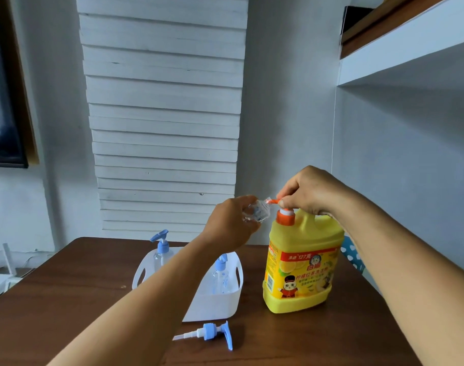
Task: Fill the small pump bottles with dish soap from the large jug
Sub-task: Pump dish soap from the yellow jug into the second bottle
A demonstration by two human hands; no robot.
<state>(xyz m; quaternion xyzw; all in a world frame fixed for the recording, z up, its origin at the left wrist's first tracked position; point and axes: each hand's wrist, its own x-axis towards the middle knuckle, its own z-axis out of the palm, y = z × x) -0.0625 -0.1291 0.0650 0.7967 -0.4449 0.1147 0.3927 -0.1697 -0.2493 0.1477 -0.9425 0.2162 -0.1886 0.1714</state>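
The yellow jug [302, 262] carried a label with a red band reading "127" among Chinese characters, a red logo patch below it, and further Chinese lines too small for me to read.

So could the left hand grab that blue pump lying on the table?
Probably not yet: the left hand grips a small clear bottle at the jug's spout. The pump lies uncovered near that forearm, so once freed, yes.
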